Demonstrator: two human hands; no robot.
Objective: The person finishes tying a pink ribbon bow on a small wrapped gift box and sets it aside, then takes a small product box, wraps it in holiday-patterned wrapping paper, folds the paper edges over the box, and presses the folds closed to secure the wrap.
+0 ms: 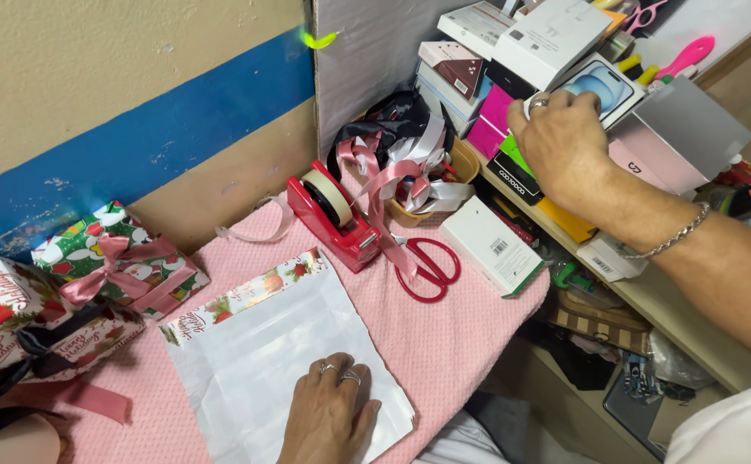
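The left hand (328,421) is lying flat, fingers open, on the paper (281,361). The right hand (560,142) is touching boxes (556,39); I cannot tell its fingers' state.

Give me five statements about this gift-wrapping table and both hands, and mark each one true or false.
1. The left hand lies flat on the sheet of wrapping paper. True.
2. The right hand holds the red scissors. False: the scissors lie on the pink cloth; the hand reaches into the stacked boxes.
3. The red tape dispenser stands beyond the paper. True.
4. The wrapped gifts sit at the right. False: they are at the left.
5. A white box lies beside the scissors. True.
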